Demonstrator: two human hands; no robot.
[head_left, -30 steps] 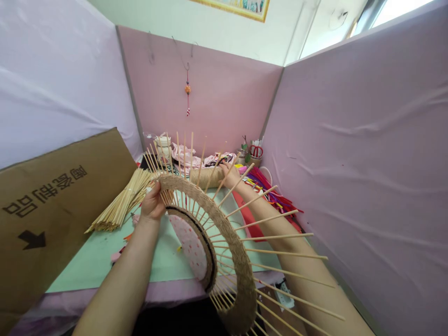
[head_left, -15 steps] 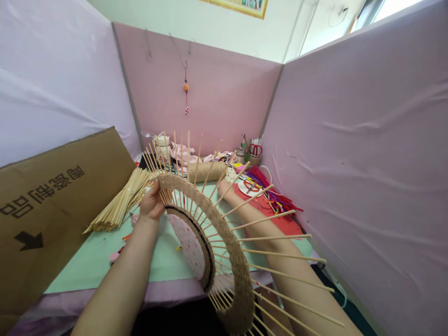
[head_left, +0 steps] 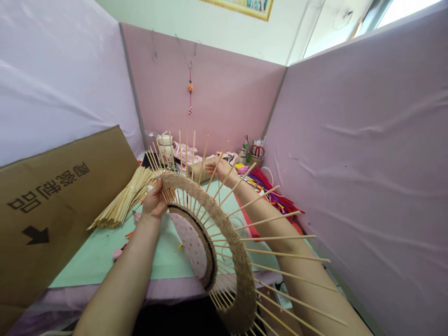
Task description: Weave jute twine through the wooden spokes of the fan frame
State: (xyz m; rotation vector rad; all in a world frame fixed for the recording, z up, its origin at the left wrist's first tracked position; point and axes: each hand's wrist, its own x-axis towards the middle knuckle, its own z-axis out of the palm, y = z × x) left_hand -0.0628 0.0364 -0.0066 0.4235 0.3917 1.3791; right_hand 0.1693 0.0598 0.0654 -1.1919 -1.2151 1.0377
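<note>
A cardboard sheet (head_left: pixel 72 196) stands left of the stick bundle (head_left: pixel 121 200) on your worktop (head_left: pixel 164 266). Your left hand (head_left: pixel 155 201) grips the woven piece (head_left: pixel 242 266) by its upper-left band, tilted before you. Beyond lies the twine roll (head_left: pixel 196 171), your right hand (head_left: pixel 224 171) at it, fingers loosely outstretched.

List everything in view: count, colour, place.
Table: one, green, centre
Panels: three, lilac and pink, around table
Woven piece: one, tan with pink base, centre
Twine roll: one, tan, table back
Stick bundle: one, yellow, table left
Cardboard: one, brown, far left
Strands: many, red and purple, table right
Scissors: one, red handles, back right
Container: one, white, back left
Cloth: uncounted, pink, back
Ornament: one, orange, upper back
Picture: one, gold-framed, top
Loose bits: several, mixed colours, table
Left hand: one, bare, gripping woven piece
Right hand: one, bare, at twine roll, contact unclear
</note>
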